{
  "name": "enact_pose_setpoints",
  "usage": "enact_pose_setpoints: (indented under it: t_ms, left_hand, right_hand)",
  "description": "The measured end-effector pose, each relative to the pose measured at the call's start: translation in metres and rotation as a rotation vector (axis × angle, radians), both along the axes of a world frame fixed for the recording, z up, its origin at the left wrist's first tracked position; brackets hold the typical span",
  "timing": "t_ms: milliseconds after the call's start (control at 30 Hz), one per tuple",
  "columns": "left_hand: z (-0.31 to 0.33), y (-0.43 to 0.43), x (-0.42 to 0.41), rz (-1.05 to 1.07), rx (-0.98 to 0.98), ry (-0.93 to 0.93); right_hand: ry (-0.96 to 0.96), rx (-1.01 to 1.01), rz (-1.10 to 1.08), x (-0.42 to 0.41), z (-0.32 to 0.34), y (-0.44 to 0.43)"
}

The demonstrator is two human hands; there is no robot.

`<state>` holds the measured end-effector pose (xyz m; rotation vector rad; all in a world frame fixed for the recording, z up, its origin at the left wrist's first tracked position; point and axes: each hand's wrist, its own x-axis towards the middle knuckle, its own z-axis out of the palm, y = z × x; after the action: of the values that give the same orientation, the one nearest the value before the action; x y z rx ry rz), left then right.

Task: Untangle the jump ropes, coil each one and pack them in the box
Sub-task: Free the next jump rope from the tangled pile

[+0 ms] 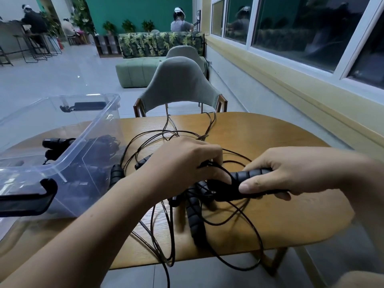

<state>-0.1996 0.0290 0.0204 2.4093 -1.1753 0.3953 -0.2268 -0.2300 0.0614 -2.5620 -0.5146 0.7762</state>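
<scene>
A clear box (87, 132) sits at the worktop's (270, 138) left edge with a coiled rope (99, 146) inside. Beside it, tangled jump ropes (193, 210) sprawl across the middle. The left hand (182, 161) curls down onto their cords. The right hand (291, 173) is clamped around a ridged black handle (249, 175).

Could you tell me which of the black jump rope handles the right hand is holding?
The ribbed handle pointing crosswise at centre right, gripped by the right hand. The other handles lie loose: one below it, one beside the clear box.
</scene>
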Motion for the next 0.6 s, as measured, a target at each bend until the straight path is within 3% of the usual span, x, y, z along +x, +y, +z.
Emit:
enact_pose_setpoints:
  t_ms: [333, 533, 600]
  left_hand:
    - [-0.007, -0.005, 0.004, -0.049, -0.095, -0.028]
    - [-0.009, -0.009, 0.006, 0.240, 0.042, 0.071]
    - [-0.008, -0.024, -0.006, 0.232, -0.016, 0.065]
  right_hand:
    - [0.239, 0.411, 0.152, -0.002, 0.009, -0.015]
    - [0.233, 0.772, 0.204, 0.001, 0.000, -0.013]
    - [0.197, 0.878, 0.162, 0.002, -0.006, -0.009]
